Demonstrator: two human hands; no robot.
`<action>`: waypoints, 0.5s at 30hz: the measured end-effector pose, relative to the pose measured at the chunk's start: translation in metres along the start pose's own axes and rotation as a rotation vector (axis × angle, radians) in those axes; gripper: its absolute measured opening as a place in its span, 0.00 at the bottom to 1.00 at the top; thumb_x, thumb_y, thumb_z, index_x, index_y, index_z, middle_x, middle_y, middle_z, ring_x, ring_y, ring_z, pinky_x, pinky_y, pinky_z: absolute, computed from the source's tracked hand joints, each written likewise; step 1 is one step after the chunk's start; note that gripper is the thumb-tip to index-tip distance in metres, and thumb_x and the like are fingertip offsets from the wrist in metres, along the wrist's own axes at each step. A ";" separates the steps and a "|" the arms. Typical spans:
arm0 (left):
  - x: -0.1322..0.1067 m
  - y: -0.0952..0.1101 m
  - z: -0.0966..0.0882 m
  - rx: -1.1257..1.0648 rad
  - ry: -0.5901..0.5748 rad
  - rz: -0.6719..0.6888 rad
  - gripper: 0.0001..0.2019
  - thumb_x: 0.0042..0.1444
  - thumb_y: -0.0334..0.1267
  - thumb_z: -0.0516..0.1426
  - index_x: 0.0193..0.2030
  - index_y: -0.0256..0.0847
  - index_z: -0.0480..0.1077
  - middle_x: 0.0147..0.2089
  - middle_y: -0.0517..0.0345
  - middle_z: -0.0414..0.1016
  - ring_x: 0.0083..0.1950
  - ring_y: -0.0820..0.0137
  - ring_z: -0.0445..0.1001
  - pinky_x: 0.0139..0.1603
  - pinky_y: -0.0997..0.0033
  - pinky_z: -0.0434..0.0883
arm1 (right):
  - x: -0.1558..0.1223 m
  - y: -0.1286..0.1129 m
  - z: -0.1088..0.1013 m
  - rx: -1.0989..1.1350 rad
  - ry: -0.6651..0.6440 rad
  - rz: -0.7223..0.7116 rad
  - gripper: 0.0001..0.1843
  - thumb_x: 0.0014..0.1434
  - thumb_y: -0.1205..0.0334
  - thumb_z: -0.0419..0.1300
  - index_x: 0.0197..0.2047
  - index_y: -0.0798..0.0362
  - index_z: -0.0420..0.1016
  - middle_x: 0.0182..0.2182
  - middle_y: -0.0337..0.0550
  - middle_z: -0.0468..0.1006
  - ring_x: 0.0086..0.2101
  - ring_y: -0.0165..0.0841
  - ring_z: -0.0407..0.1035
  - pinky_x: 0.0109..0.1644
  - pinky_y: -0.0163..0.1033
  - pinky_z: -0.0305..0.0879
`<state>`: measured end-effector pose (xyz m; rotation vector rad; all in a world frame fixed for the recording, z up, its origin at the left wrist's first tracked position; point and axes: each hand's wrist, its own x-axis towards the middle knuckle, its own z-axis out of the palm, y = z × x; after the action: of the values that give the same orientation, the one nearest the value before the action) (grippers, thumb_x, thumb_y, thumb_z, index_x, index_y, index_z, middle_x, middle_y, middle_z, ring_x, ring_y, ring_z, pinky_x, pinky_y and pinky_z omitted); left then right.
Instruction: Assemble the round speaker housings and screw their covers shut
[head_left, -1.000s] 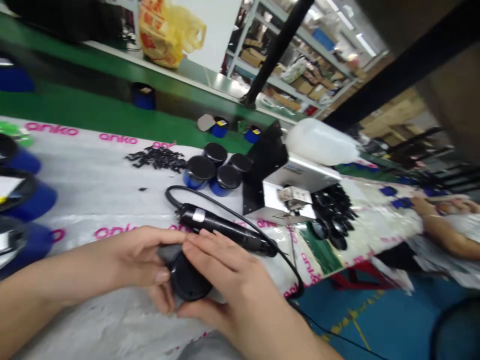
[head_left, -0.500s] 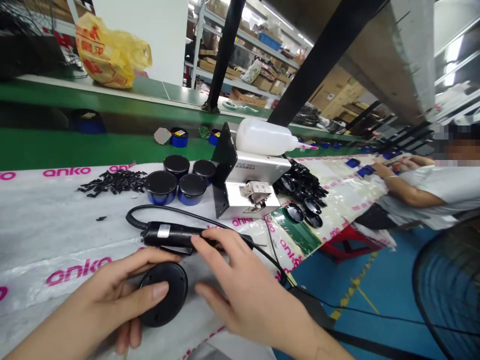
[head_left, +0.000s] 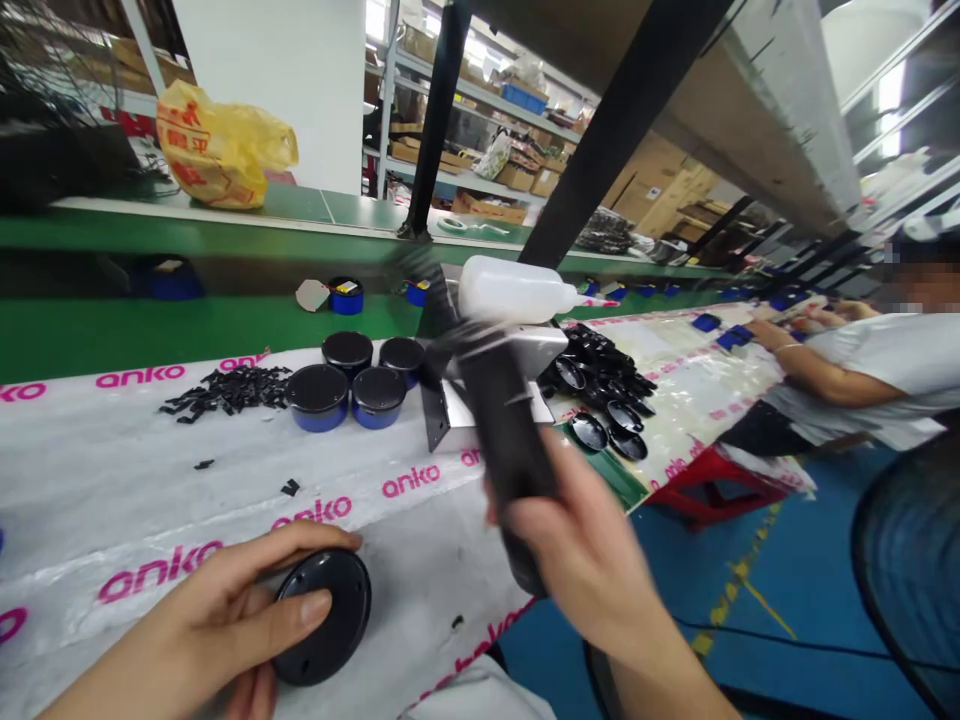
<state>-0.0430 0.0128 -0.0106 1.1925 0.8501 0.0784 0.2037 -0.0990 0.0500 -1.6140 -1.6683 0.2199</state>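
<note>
My left hand (head_left: 217, 620) grips a round black disc-shaped part (head_left: 324, 615) at the table's near edge, thumb lying across its front. My right hand (head_left: 589, 560) is closed around a black corded power tool (head_left: 504, 440), lifted off the table and blurred by motion. The tool's upper end is in front of the metal machine (head_left: 536, 350).
On the printed plastic sheet (head_left: 150, 470) stand blue cups with black lids (head_left: 349, 385), a pile of small black pieces (head_left: 229, 388) and a heap of black lids (head_left: 604, 385). A white bottle (head_left: 514, 290) lies on the machine. Another person (head_left: 862, 370) works at right. A fan (head_left: 911, 570) stands on the floor.
My right hand has picked the black tool up off the table and raised it. The left hand keeps the black disc almost where it was.
</note>
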 end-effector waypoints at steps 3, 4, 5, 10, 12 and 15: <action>0.003 0.005 0.005 -0.003 0.047 -0.032 0.35 0.46 0.63 0.67 0.56 0.45 0.73 0.17 0.65 0.73 0.15 0.71 0.74 0.15 0.82 0.70 | 0.002 -0.016 -0.033 0.441 0.444 0.094 0.32 0.70 0.40 0.25 0.55 0.42 0.63 0.28 0.35 0.63 0.19 0.29 0.61 0.17 0.35 0.57; 0.005 0.008 0.008 0.002 0.060 -0.021 0.35 0.46 0.63 0.67 0.56 0.45 0.72 0.18 0.65 0.73 0.16 0.71 0.74 0.16 0.82 0.71 | 0.007 -0.020 -0.041 0.605 0.597 0.117 0.35 0.70 0.38 0.25 0.53 0.43 0.66 0.27 0.34 0.60 0.18 0.28 0.59 0.16 0.34 0.55; 0.008 0.011 0.011 0.007 0.070 -0.006 0.35 0.47 0.63 0.67 0.57 0.44 0.72 0.19 0.64 0.74 0.17 0.71 0.74 0.16 0.81 0.71 | 0.015 -0.024 -0.046 0.743 0.701 0.129 0.35 0.69 0.37 0.28 0.50 0.44 0.70 0.24 0.33 0.59 0.17 0.27 0.58 0.16 0.34 0.54; 0.031 0.027 0.021 0.054 0.021 0.059 0.31 0.51 0.60 0.66 0.54 0.42 0.70 0.32 0.58 0.81 0.16 0.76 0.73 0.14 0.82 0.70 | 0.066 -0.020 -0.035 0.688 1.020 -0.089 0.27 0.68 0.35 0.43 0.43 0.46 0.71 0.19 0.32 0.67 0.15 0.30 0.61 0.15 0.34 0.57; 0.041 0.032 0.023 0.076 -0.039 0.085 0.28 0.53 0.57 0.65 0.54 0.41 0.70 0.30 0.59 0.80 0.16 0.76 0.72 0.15 0.82 0.70 | 0.083 -0.009 -0.020 0.614 1.050 -0.166 0.24 0.69 0.38 0.43 0.39 0.46 0.69 0.20 0.33 0.68 0.17 0.30 0.65 0.17 0.34 0.59; 0.051 0.037 0.027 0.073 -0.105 0.083 0.28 0.56 0.55 0.63 0.58 0.41 0.68 0.22 0.63 0.77 0.18 0.71 0.76 0.18 0.80 0.73 | 0.095 0.008 -0.005 0.595 0.940 -0.124 0.22 0.68 0.40 0.47 0.33 0.48 0.65 0.21 0.34 0.68 0.18 0.28 0.66 0.19 0.33 0.61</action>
<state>0.0228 0.0315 -0.0043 1.2896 0.7167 0.0521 0.2245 -0.0136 0.0872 -0.9139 -0.8427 -0.1024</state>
